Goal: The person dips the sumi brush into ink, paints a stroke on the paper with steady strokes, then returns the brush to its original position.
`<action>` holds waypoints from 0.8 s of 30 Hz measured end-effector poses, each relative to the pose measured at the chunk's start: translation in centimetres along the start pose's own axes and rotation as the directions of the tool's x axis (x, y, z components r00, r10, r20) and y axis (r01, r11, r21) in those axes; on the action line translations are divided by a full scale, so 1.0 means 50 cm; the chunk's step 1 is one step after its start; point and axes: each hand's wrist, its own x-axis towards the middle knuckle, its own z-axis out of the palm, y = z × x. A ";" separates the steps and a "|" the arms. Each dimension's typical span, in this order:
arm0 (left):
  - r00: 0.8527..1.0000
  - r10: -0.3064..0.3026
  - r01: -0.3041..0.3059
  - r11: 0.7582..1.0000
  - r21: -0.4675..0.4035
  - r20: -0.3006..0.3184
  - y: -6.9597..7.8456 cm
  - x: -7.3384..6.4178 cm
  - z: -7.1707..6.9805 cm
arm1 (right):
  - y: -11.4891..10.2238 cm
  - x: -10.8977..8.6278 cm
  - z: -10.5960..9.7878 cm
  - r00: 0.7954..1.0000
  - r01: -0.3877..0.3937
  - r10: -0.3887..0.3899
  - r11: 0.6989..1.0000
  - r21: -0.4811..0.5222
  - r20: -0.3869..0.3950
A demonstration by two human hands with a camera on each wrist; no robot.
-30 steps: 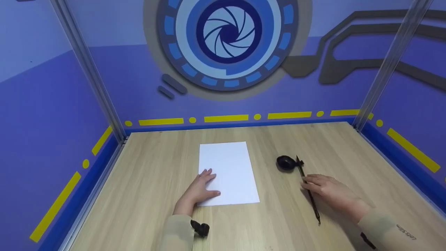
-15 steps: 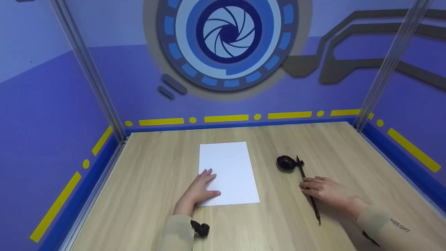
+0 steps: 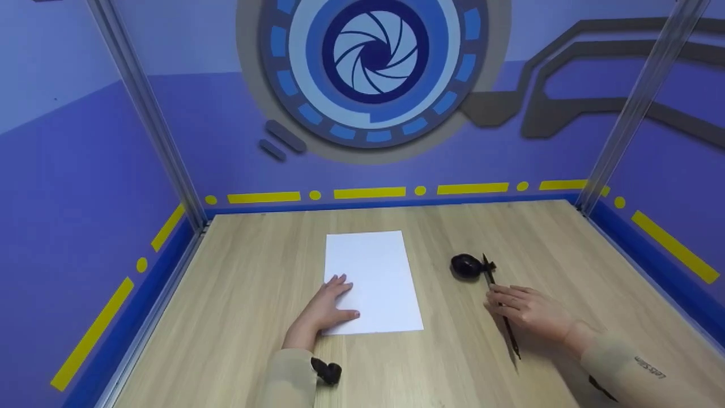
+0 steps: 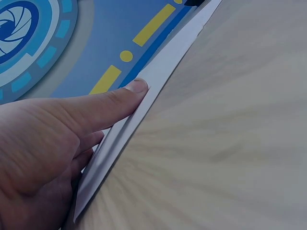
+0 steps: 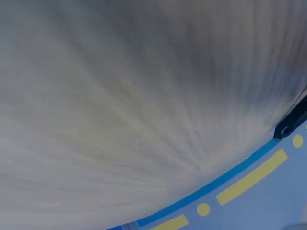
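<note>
My left hand (image 3: 322,309) rests on the lower left part of a white sheet of paper (image 3: 379,272), thumb and fingers spread. In the left wrist view the straight thumb (image 4: 115,103) lies across the paper (image 4: 163,62) near its edge. On the right, my right hand (image 3: 527,310) pinches the middle of a thin black writing brush (image 3: 511,337). Its far tip is at a small black rest beside a round glossy black object (image 3: 466,267). The near end stands slightly off the table, apart from its shadow. The right wrist view does not show the right hand.
The wooden table (image 3: 243,272) is bounded by purple-blue walls (image 3: 192,124) with yellow marks and metal corner posts. A black wrist device (image 3: 327,372) is at the left cuff. A dark object (image 5: 292,120), its kind unclear, enters the right wrist view's right edge.
The right hand's fingers have closed on the brush, and its near end has lifted slightly from the table. The left hand and the paper have stayed in place.
</note>
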 end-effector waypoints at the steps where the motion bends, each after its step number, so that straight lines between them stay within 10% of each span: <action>1: 1.000 0.001 -0.001 1.000 -0.001 -0.001 0.000 0.000 0.000 | 0.002 0.000 0.003 0.999 -0.001 0.001 1.000 0.010 -0.041; 10: 1.000 -0.002 0.002 1.000 -0.013 -0.005 0.003 -0.001 -0.002 | 0.006 0.049 -0.015 0.966 -0.100 0.106 0.994 0.036 -0.238; 15: 1.000 -0.022 0.021 1.000 -0.021 -0.006 0.002 -0.002 0.000 | 0.000 0.101 -0.029 0.907 -0.212 0.199 0.977 0.008 -0.372; 19: 1.000 -0.024 0.024 1.000 -0.019 -0.004 0.001 -0.001 0.001 | -0.008 0.134 -0.034 0.800 -0.327 0.370 0.929 0.174 -0.473; 24: 1.000 -0.002 0.002 1.000 -0.006 -0.007 -0.001 0.001 0.000 | -0.015 0.171 -0.040 0.554 -0.508 0.657 0.754 0.417 -0.512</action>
